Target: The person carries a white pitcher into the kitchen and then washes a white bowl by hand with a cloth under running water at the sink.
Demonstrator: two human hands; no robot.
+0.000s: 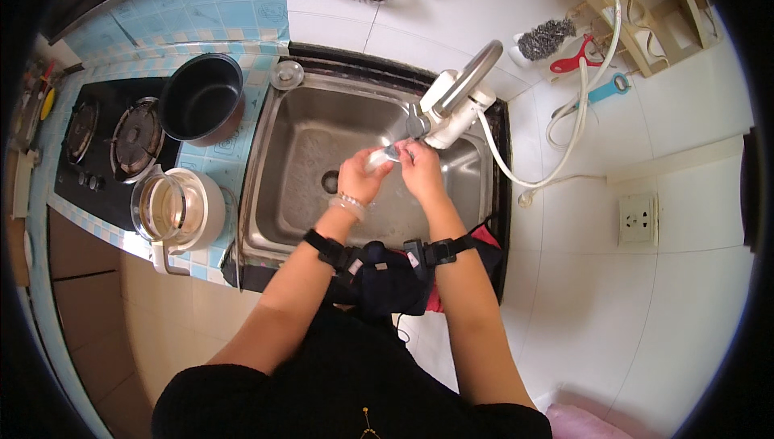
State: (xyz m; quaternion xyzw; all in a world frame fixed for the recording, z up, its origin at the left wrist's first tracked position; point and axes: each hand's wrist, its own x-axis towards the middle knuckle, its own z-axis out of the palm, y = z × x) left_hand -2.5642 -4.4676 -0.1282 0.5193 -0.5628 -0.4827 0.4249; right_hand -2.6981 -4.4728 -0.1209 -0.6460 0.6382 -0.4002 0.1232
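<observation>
Over the stainless steel sink (pixel 290 136), my left hand (pixel 358 178) is closed around a small white object (pixel 380 159) with a clear, partly dark and pinkish end. The fingertips of my right hand (pixel 422 167) are at that end, just below the faucet (pixel 468 79). Fingers cover much of the object, so I cannot tell exactly what it is. The faucet has a metal spout and a white body. Below my left hand, the sink drain (pixel 330 182) shows in the basin floor.
Left of the sink stand a dark pot (pixel 202 97) and an electric kettle with a glass jug (pixel 158 206), beside the gas stove (pixel 115 136). A drain strainer (pixel 286 75) sits at the sink's back-left corner. A white cable (pixel 532 184) loops along the right wall.
</observation>
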